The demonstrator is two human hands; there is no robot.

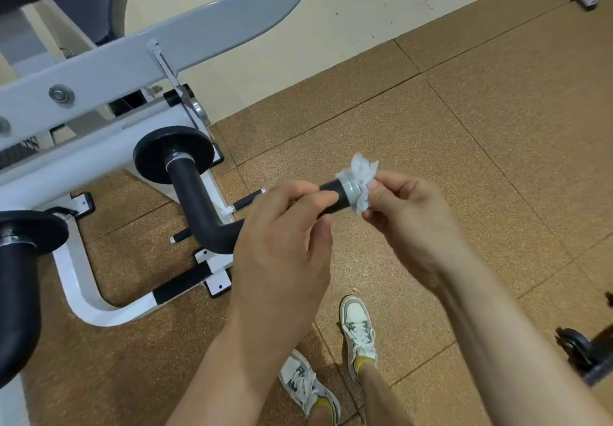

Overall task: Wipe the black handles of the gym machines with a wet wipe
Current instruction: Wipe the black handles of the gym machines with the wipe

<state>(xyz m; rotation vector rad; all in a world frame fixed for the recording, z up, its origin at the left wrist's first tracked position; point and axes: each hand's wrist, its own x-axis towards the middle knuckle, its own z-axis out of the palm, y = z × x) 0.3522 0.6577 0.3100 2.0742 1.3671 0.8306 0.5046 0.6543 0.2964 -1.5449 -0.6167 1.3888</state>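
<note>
I am seeing my left hand (282, 223) gripping the black handle (194, 193) near its free end, with the fingers curling round the bar. My right hand (408, 223) is pinching the crumpled wet wipe (360, 173) between thumb and fingers and pressing it against the silver cap (350, 190) at the handle's tip. The handle is bending back to a black disc (156, 150) on the white machine frame (83, 296). Below, between my forearms, two sneakers (358, 329) are standing on the brown floor (464, 127).
</note>
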